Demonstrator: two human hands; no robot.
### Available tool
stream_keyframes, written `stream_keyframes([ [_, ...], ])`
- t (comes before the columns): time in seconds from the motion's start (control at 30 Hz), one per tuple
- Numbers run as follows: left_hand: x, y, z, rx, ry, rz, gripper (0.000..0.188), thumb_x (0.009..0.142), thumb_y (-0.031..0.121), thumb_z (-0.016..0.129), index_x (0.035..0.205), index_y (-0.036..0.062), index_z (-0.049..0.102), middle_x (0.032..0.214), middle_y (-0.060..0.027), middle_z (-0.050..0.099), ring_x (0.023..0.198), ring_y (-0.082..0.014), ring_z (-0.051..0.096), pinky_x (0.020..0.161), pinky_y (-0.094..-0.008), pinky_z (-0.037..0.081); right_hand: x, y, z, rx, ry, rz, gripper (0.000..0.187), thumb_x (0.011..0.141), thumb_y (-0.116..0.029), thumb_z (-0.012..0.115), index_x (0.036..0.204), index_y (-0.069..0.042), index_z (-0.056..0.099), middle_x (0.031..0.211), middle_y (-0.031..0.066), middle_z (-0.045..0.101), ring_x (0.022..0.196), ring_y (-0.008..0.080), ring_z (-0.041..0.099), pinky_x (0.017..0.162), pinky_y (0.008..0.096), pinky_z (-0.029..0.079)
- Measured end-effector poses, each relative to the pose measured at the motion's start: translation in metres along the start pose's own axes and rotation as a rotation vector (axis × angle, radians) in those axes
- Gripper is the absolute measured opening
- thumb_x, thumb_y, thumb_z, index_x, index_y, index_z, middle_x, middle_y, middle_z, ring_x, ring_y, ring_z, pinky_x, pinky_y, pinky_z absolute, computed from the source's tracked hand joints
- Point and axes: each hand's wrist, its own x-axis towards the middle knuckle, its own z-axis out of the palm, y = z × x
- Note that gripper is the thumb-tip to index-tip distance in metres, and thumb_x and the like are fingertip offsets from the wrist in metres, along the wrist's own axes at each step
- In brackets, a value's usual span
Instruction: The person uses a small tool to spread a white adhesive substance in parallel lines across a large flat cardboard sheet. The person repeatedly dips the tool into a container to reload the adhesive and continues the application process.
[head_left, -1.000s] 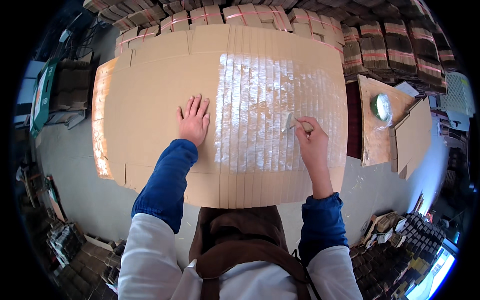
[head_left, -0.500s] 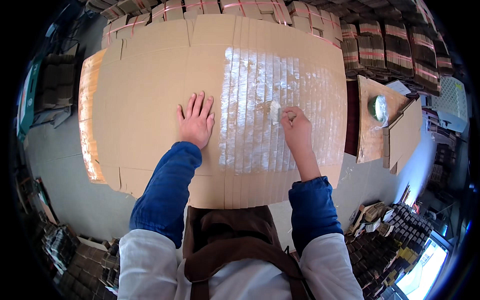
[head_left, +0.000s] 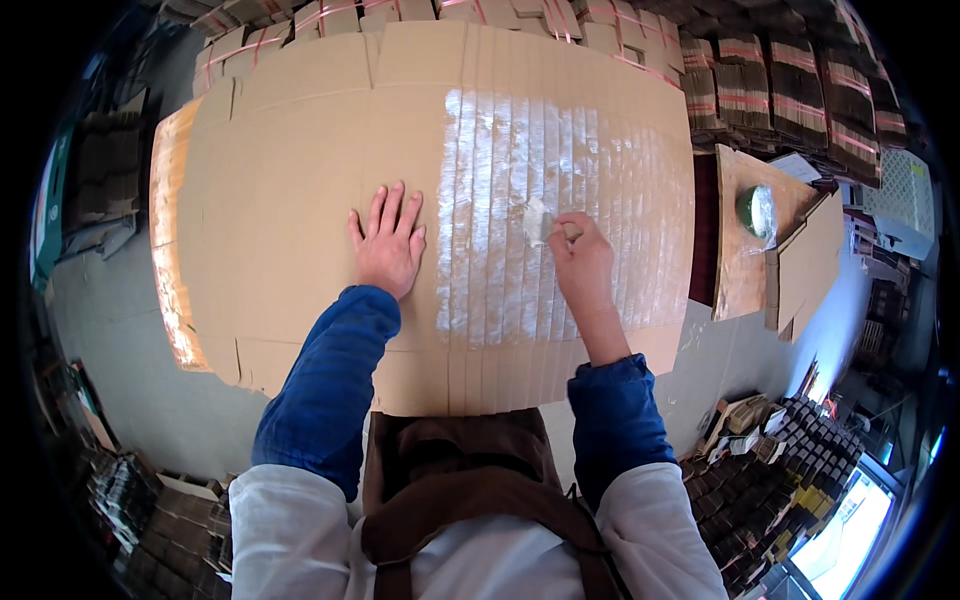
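Large brown cardboard sheets (head_left: 290,190) lie on a wooden table (head_left: 172,240). My left hand (head_left: 389,245) rests flat on the plain cardboard, fingers spread. To its right, overlapping cardboard strips (head_left: 500,180) are fanned out in narrow rows, covered with a shiny whitish wet coat. In my right hand (head_left: 583,260) is a flat brush (head_left: 538,222), pinched between thumb and fingers. Its pale bristles touch the coated strips, and its handle is mostly hidden by the hand.
On a wooden board (head_left: 735,250) to the right stands a green bowl (head_left: 757,211) with whitish contents and plastic film. Loose cardboard pieces (head_left: 808,262) sit beside it. Strapped bundles of flat cardboard (head_left: 745,90) are stacked along the back. More stacks (head_left: 740,500) stand at lower right.
My right hand and the brush have moved slightly left across the coated strips. The left hand stays flat in nearly the same place on the cardboard.
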Motion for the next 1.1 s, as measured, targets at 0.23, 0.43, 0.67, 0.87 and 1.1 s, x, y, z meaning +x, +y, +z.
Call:
stream_keyframes([
  [0.23,0.002,0.002,0.002,-0.006,0.003,0.009,0.049,0.1,0.029,0.046,0.148,0.0203,0.043,0.159,-0.0046,0.031,0.148,-0.0266,0.027,0.115,-0.0639,0.019,0.015,0.002,-0.001,0.042,0.037,-0.169,0.013,0.089,-0.008,0.065,0.102,-0.005,0.064,0.099,0.0167,0.067,0.082,0.0372,0.067,0.07,0.0419,0.054],
  [0.43,-0.002,-0.002,0.007,0.004,0.008,-0.004,0.05,0.099,0.031,0.048,0.148,0.0237,0.042,0.159,-0.0019,0.032,0.148,-0.0249,0.025,0.114,-0.0656,0.019,0.032,-0.013,0.005,0.022,0.05,-0.249,0.014,0.09,-0.009,0.064,0.103,-0.003,0.065,0.099,0.0179,0.068,0.082,0.0385,0.067,0.07,0.0427,0.054],
  [0.67,0.0,-0.001,0.004,-0.003,0.009,-0.003,0.049,0.1,0.03,0.047,0.148,0.0234,0.042,0.159,-0.0021,0.032,0.148,-0.0249,0.025,0.114,-0.0647,0.019,0.056,-0.016,-0.001,0.044,0.096,-0.21,0.014,0.09,-0.011,0.064,0.102,-0.004,0.066,0.095,0.0198,0.068,0.079,0.0386,0.066,0.069,0.0429,0.053],
  [0.87,-0.002,-0.005,0.003,0.002,0.005,-0.007,0.049,0.1,0.03,0.047,0.148,0.0233,0.042,0.159,-0.002,0.031,0.148,-0.0249,0.025,0.114,-0.065,0.019,0.023,-0.034,0.0,0.11,0.013,-0.089,0.015,0.089,-0.012,0.065,0.103,-0.006,0.065,0.085,0.0191,0.068,0.076,0.037,0.067,0.068,0.0421,0.053],
  [1.1,-0.004,-0.001,0.002,-0.009,-0.013,-0.006,0.048,0.1,0.03,0.047,0.147,0.0238,0.043,0.159,-0.0018,0.032,0.148,-0.0248,0.025,0.114,-0.0653,0.02,-0.013,-0.03,0.016,0.038,0.032,-0.158,0.017,0.088,-0.013,0.068,0.104,-0.009,0.064,0.098,0.0139,0.069,0.08,0.0354,0.068,0.069,0.0415,0.054],
])
